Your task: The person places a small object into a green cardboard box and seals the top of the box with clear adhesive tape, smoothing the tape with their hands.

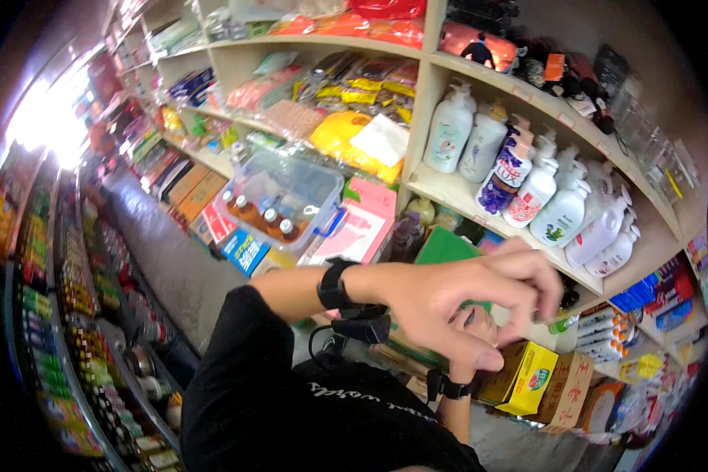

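Note:
My left hand [456,299] reaches across in front of my body with a black strap on its wrist. Its fingers are bent and spread apart, slightly blurred, with nothing visible between them. Below and behind it is my right hand [480,330], mostly covered by the left, also with a black wrist strap. Its fingers are hidden, so a hold cannot be made out. A green box [446,248] stands behind the hands, partly covered by them. Close to the right wrist is a yellow carton [532,379], with a brown cardboard box [566,391] beside it.
Pump bottles [505,171] line a white shelf [480,203] ahead. To the left, a clear plastic bin [311,186] with brown bottles sits near a pink box [362,224]. Yellow packages [346,141] lie on the shelf behind. Stocked racks [94,338] run along the aisle floor [145,228] at far left.

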{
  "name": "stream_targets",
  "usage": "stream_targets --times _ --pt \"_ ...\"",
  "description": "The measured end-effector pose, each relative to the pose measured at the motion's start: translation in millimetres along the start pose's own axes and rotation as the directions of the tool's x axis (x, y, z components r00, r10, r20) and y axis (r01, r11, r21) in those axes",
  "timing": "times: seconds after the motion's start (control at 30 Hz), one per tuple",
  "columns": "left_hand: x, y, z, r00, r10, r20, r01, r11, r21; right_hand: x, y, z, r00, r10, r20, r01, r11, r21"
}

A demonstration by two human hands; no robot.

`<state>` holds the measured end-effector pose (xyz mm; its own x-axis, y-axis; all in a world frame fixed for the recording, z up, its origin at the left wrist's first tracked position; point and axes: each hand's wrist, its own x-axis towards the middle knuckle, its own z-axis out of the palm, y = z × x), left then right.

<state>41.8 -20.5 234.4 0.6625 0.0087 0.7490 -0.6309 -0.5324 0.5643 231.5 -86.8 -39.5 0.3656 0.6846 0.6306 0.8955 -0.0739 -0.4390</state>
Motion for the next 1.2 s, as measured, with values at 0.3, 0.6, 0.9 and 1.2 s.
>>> stream_targets --times 0.3,0.6,0.9,1.2 --pt "-143 -118 -26 0.980 -0.183 0.073 0.103 0.794 0.599 7 -9 -9 1.000 -0.003 -0.006 0.003 0.999 -0.044" --pt "-191 -152 -16 0.961 -0.275 -0.036 0.261 0.854 0.450 12 -11 -10 0.999 0.054 0.008 -0.053 0.995 -0.086" --pt "-210 -150 -36 0.948 -0.317 -0.017 0.288 0.838 0.464 15 -12 -9 0.996 0.082 0.034 -0.079 0.992 -0.094" --pt "-220 -83 -69 0.746 -0.548 0.379 0.315 0.791 0.524 12 -15 -10 0.998 0.059 -0.014 -0.059 0.996 -0.060"
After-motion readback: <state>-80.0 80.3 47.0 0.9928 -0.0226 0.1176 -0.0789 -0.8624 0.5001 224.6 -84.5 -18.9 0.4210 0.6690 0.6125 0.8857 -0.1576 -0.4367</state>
